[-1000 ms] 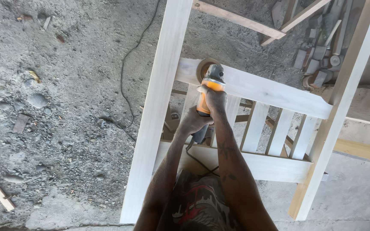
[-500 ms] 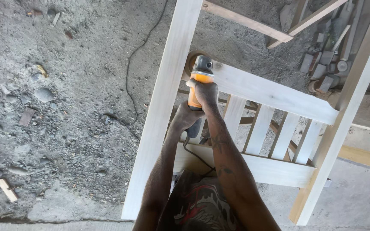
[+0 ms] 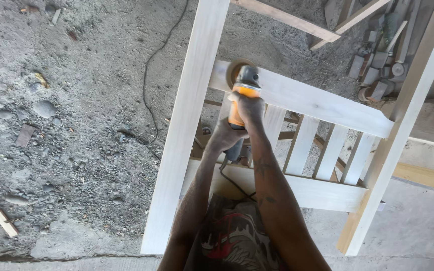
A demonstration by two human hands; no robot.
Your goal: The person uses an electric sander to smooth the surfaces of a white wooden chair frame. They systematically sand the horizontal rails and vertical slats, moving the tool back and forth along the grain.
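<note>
An orange and grey angle grinder [image 3: 242,95] with a round sanding disc [image 3: 235,69] rests on the upper crosspiece [image 3: 317,103] of a pale unfinished wooden frame, close to its left post [image 3: 187,125]. My right hand [image 3: 249,108] grips the grinder's orange body near the head. Lower down, my left hand [image 3: 224,136] wraps the rear handle. Its black cord [image 3: 237,185] drops toward my body. Several short vertical slats [image 3: 300,145] join the upper crosspiece to the lower one [image 3: 322,193].
Rough gravelly ground [image 3: 76,125] lies to the left, with stones, wood scraps and a thin black cable [image 3: 146,90]. Wood offcuts [image 3: 377,60] are piled at the top right. The frame's right post [image 3: 403,115] runs diagonally, over a smooth concrete slab [image 3: 418,226].
The grinder and both hands shifted slightly right along the upper crosspiece, away from the left post, after moving toward it half a second earlier. Grip is unchanged.
</note>
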